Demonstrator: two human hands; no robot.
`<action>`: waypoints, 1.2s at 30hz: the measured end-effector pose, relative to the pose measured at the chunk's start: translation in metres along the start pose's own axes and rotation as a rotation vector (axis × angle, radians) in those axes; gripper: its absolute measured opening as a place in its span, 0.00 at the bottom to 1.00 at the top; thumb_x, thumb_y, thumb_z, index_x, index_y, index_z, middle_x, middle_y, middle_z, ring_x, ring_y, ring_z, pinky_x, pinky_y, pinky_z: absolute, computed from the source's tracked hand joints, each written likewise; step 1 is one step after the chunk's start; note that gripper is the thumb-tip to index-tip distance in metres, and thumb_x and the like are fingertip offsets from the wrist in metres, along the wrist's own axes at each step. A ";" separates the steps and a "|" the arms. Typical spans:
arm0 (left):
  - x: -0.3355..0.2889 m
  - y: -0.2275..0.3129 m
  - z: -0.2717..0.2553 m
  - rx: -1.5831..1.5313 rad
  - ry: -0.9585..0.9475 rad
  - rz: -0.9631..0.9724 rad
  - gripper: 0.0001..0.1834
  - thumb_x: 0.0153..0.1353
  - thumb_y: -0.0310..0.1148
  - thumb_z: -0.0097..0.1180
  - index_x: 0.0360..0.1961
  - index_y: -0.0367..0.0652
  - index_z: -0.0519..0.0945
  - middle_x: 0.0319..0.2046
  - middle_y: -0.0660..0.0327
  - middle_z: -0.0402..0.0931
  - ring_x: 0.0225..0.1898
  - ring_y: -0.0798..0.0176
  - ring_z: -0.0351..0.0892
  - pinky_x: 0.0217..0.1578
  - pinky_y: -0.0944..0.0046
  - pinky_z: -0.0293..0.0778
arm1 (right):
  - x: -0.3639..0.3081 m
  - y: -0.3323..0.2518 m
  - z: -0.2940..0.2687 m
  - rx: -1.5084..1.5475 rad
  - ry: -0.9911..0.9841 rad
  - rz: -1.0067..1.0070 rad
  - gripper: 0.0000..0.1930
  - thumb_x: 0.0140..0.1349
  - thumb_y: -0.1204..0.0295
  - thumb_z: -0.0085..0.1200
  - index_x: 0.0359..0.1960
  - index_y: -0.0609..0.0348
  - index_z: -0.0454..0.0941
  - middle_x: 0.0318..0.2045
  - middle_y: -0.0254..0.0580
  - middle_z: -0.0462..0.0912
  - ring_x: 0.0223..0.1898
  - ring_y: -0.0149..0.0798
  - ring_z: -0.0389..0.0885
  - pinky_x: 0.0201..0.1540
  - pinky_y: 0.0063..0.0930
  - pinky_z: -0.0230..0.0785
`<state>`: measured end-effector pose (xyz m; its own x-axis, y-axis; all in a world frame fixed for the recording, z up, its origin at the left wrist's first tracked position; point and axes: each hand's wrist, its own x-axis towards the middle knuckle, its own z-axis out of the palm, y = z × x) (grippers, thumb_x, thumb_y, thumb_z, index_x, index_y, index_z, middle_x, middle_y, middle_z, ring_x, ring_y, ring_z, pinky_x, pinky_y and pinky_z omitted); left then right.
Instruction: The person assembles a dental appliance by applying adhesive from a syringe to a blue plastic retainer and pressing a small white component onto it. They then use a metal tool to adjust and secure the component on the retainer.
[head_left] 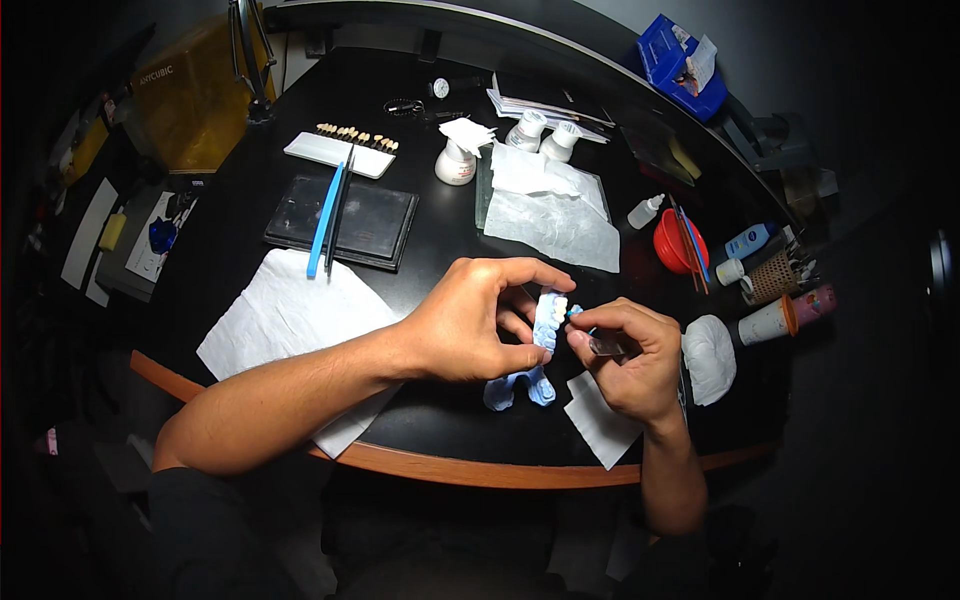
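Note:
My left hand [465, 325] grips a light-blue dental cast [545, 325] between thumb and fingers, raised above the desk. Whitish-yellow tooth crowns [560, 306] sit along the cast's right side. In my right hand [635, 360] a slim tool [606, 346] is pinched, partly covered by the fingers. Its teal tip points at the crowns; whether it touches them I cannot tell. A second blue dental cast [538, 386] lies on the desk just below my left hand. White tissue [603, 425] lies under my right hand.
White cloth [290, 310] lies under my left forearm. Blue tweezers [325, 220] rest across a black case [345, 222]. Further back stand a tooth shade guide [357, 137], white bottles [527, 130] and paper sheets [555, 215]. At right are a red bowl [675, 245] and cups [765, 322].

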<state>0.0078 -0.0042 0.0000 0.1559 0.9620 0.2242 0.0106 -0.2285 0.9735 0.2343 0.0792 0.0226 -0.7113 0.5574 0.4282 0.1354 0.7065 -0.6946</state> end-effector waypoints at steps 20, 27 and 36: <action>-0.002 -0.009 0.002 -0.026 -0.153 0.076 0.38 0.57 0.18 0.65 0.71 0.28 0.71 0.63 0.46 0.80 0.67 0.58 0.79 0.69 0.57 0.73 | 0.000 0.010 0.006 -0.053 0.081 -0.220 0.15 0.54 0.84 0.76 0.45 0.60 0.93 0.44 0.38 0.79 0.28 0.19 0.73 0.30 0.16 0.66; -0.005 -0.004 0.002 -0.028 -0.113 0.191 0.37 0.63 0.23 0.69 0.73 0.30 0.72 0.64 0.45 0.81 0.67 0.52 0.80 0.70 0.54 0.72 | 0.001 0.008 0.004 -0.082 0.143 -0.305 0.13 0.59 0.83 0.74 0.46 0.61 0.92 0.42 0.39 0.82 0.33 0.25 0.82 0.33 0.19 0.74; -0.001 -0.007 0.004 -0.258 -0.120 0.060 0.37 0.67 0.31 0.72 0.74 0.34 0.72 0.58 0.55 0.82 0.60 0.66 0.80 0.63 0.62 0.74 | 0.003 0.008 0.004 -0.123 0.193 -0.275 0.09 0.64 0.77 0.72 0.45 0.61 0.90 0.40 0.40 0.81 0.35 0.31 0.84 0.34 0.24 0.77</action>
<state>0.0111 -0.0038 -0.0067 0.2643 0.9198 0.2901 -0.2517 -0.2246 0.9414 0.2301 0.0843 0.0161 -0.5909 0.4032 0.6987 0.0480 0.8822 -0.4685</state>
